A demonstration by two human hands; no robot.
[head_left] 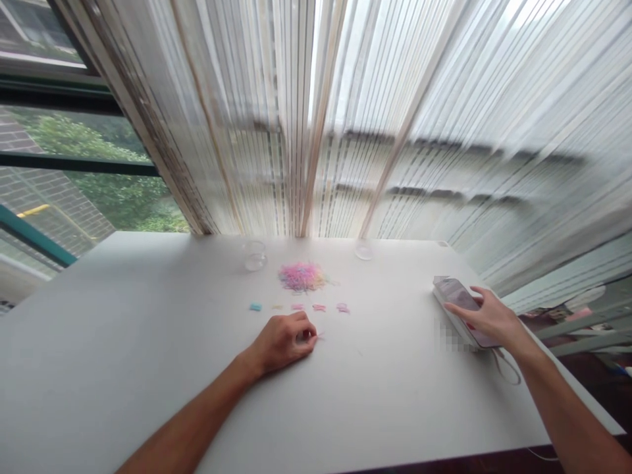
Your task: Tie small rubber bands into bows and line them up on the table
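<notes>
Left hand [282,343]: grip drawn together at the fingertips on a thin pink strand [320,336], its free end poking out to the right. Forearm lies along the white table [123,388], probably to steady a fine pinch

Right hand [494,320]: thumb and fingers apart, spread across a phone [457,294]; cannot tell whether they clamp it or only touch it. Wrist strap [511,375] lies just beside, nearer the body than this grip

Beyond the left grip: a row of five small coloured pieces, from blue piece [255,307] to pinkish looped piece [342,307], set apart, likely so that each stays distinct. Farther past them, a loose multicoloured pile [301,276], seemingly within easy reach of the same grip

Farthest out, clear cup [255,258] left of the pile, clear round dish [364,251] right of it; both perhaps set back to leave the hands elbow room
</notes>
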